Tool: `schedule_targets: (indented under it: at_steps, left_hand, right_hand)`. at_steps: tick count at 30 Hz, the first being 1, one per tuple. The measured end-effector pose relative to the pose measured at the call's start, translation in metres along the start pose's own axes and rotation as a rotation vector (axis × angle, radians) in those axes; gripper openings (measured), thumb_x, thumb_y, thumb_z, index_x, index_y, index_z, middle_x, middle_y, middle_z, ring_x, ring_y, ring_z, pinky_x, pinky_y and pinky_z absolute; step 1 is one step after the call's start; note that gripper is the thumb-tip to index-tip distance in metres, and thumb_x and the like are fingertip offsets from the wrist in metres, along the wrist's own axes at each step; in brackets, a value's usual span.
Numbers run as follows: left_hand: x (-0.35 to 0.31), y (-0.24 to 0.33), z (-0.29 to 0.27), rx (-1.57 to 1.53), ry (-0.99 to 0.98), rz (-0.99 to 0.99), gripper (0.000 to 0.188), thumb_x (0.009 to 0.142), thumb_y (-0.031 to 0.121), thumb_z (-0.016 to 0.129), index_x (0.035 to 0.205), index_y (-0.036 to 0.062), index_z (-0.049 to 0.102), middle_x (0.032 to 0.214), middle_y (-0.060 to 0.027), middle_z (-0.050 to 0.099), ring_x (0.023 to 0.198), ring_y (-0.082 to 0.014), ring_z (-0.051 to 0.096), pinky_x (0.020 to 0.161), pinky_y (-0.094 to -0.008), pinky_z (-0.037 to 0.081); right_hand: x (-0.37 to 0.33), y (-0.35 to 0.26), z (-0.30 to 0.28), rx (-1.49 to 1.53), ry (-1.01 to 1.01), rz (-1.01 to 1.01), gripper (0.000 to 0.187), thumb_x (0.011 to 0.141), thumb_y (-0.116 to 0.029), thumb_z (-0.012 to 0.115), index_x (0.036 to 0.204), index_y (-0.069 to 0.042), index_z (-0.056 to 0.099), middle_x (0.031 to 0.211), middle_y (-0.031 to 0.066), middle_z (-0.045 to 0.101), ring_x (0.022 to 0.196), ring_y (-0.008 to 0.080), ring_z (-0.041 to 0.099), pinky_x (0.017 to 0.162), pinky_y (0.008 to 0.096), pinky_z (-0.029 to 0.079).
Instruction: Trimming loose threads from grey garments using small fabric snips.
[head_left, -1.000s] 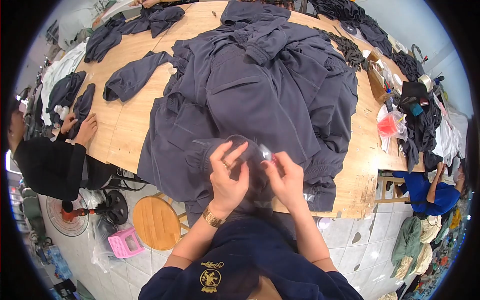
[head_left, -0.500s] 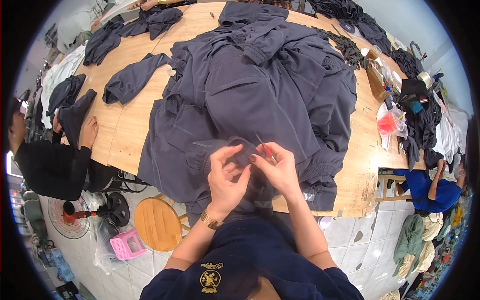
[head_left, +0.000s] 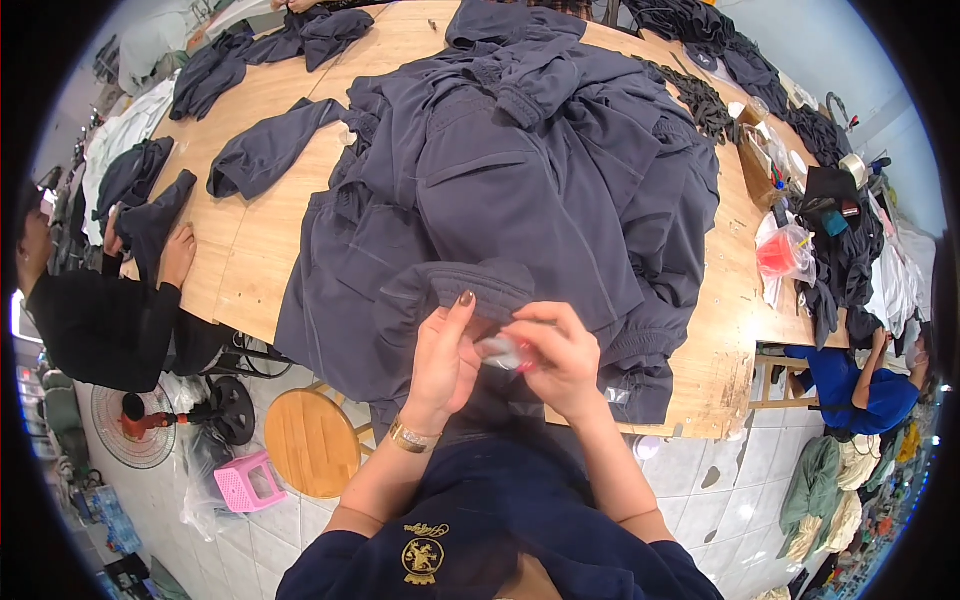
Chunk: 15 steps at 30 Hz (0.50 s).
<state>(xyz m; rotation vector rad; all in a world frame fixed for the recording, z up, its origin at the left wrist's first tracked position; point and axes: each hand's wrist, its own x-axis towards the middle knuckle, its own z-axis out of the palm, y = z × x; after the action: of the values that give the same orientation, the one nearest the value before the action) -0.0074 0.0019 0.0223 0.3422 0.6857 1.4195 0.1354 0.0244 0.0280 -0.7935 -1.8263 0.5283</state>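
Near the front edge of the table, my left hand (head_left: 445,352) is closed on the waistband (head_left: 478,284) of a dark grey garment, thumb on top and fingers behind the cloth. My right hand (head_left: 562,362) is closed around small thread snips (head_left: 508,352) with a pinkish-red handle. Motion blurs the snips, so their blades cannot be made out clearly. They sit just below the waistband, close to my left fingers. Under both hands lies a large heap of dark grey trousers (head_left: 510,200) with elastic bands and seams.
The wooden table (head_left: 700,395) carries loose grey pieces (head_left: 268,155) at the left. A person in black (head_left: 100,320) handles cloth there. A plastic cup with red contents (head_left: 778,252) stands at the right. On the floor are a round stool (head_left: 312,442), a pink stool (head_left: 248,485) and a fan (head_left: 135,425).
The waistband has been turned up and spread over my left hand, whose thumb now presses on it. My right hand has lowered slightly, swinging the snips' tip from upward toward my left hand.
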Motion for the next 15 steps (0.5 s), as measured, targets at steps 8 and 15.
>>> schedule_targets:
  at_steps: [8,15]
  left_hand:
    - [0.0,-0.012,-0.007,0.07,0.048,0.022,0.019,0.095,0.022,0.054,0.09,0.0063,0.064,0.087,-0.005,0.068,0.074,-0.0094,0.063,0.058,-0.0209,0.05]
    - [-0.002,-0.015,0.002,0.004,0.079,-0.069,0.018,0.094,0.021,0.054,0.096,0.006,0.064,0.096,-0.0066,0.067,0.08,-0.0093,0.064,0.055,-0.0175,0.047]
  right_hand:
    - [-0.002,-0.002,0.005,0.052,0.018,0.283,0.036,0.069,0.003,0.069,0.104,-0.007,0.067,0.072,0.0069,0.054,0.058,0.0152,0.055,0.051,0.0256,0.045]
    - [-0.013,0.009,0.009,0.158,0.098,0.303,0.018,0.076,0.002,0.067,0.094,-0.003,0.066,0.069,0.0026,0.056,0.055,0.0098,0.052,0.048,0.024,0.041]
